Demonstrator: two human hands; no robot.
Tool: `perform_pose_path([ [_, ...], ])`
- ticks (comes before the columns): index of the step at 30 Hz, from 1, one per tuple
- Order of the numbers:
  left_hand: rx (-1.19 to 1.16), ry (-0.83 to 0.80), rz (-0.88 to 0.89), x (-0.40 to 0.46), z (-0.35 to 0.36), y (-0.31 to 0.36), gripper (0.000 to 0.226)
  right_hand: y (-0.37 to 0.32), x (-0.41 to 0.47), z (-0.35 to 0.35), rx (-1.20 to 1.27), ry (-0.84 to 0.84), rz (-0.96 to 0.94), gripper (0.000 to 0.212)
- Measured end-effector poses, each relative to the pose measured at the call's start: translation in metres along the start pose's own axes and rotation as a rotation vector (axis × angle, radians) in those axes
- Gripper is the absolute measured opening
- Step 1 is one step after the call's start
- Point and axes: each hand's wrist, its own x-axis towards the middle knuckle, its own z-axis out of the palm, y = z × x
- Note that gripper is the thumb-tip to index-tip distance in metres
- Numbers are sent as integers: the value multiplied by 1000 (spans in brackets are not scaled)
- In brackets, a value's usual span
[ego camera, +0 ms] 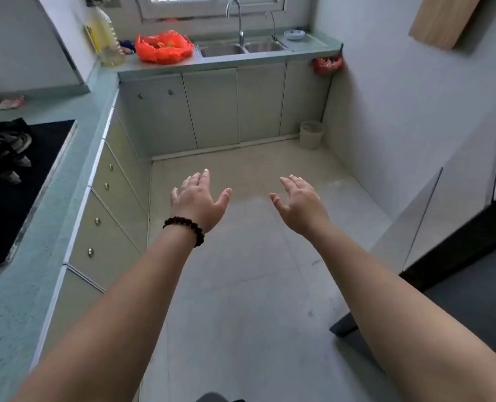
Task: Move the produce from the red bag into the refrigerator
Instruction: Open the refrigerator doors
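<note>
A red plastic bag (163,47) sits on the far counter, just left of the double sink (241,49); something orange shows through its open top. My left hand (198,198), with a dark bead bracelet at the wrist, and my right hand (297,203) are stretched out in front of me above the floor, fingers spread and relaxed, holding nothing. Both hands are far short of the bag. No refrigerator is clearly visible.
A green counter (67,134) runs along the left with a black cooktop (18,184) and drawers below. A large oil bottle (106,39) stands beside the bag. A small bin (311,134) sits in the far right corner. White panels (458,198) line the right wall.
</note>
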Motion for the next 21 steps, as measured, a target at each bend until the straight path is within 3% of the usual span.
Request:
perform_pose_path([
  [11,81,-156,55,31,68,24,73,69,19,25,2,-54,144,59],
  [21,92,-254,127,182,121,41,73,116,150,46,17,-32,273,58],
])
